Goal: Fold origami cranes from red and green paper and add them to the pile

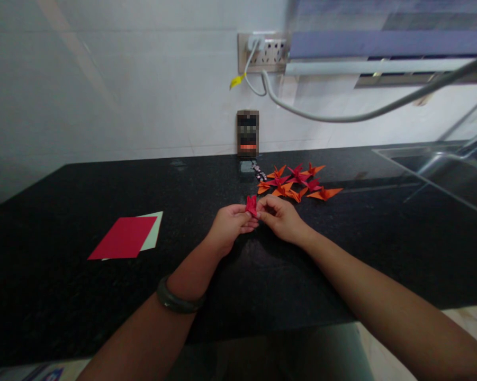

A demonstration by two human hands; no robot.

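Note:
Between my two hands is a small piece of folded red paper (251, 205), held just above the dark countertop. My left hand (232, 225) grips its left side between thumb and fingers, with the other fingers curled beneath. My right hand (280, 216) pinches its right edge between thumb and forefinger. Just beyond my right hand lie several folded paper cranes (297, 182), some orange and some red. Flat on the counter to the left is a square red sheet of paper (125, 238), which partly covers a pale green sheet (154, 233).
A phone (248, 133) leans upright against the tiled wall, with a beaded strap (259, 172) near its foot. Above it, a grey cable (325, 116) hangs from near a wall socket (262, 53). A sink (440, 169) is set into the black countertop (174, 185) at the right.

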